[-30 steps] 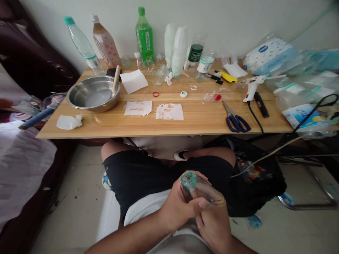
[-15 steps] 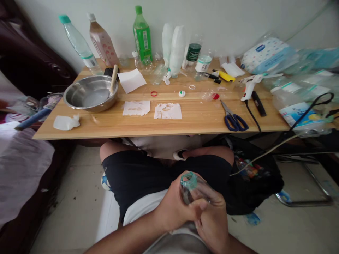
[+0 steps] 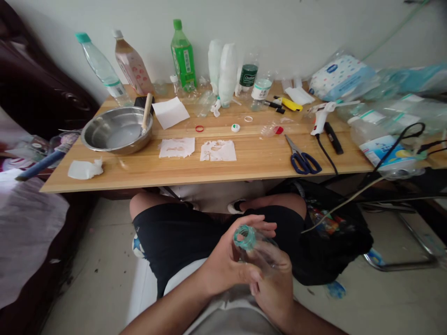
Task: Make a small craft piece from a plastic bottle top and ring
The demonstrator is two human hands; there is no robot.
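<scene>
Low over the lap, a clear plastic bottle [image 3: 260, 253] is tilted with its uncapped, green-tinted mouth toward the upper left. My left hand [image 3: 226, 260] cradles the neck side, thumb across the near side and fingers loosely stretched past the far side. Around the lower body wraps my right hand [image 3: 275, 288], its fingers partly seen through the plastic. The bottle's base is hidden by the right hand. On the table beyond lie two torn white paper pieces [image 3: 177, 147], a white cap [image 3: 235, 127], a red ring [image 3: 199, 129] and blue-handled scissors [image 3: 304, 160].
A steel bowl [image 3: 118, 130] with a wooden-handled brush stands at the table's left. Several bottles, including a green one [image 3: 183, 58], line the wall. A glue gun [image 3: 319, 118] and its cord lie on the right, near tissue packs [image 3: 340, 77] and bagged plastic bottles.
My left fingers have straightened and lifted off the bottle's far side, while the thumb stays against its near side. My right hand keeps its grip. The camera view has shifted slightly.
</scene>
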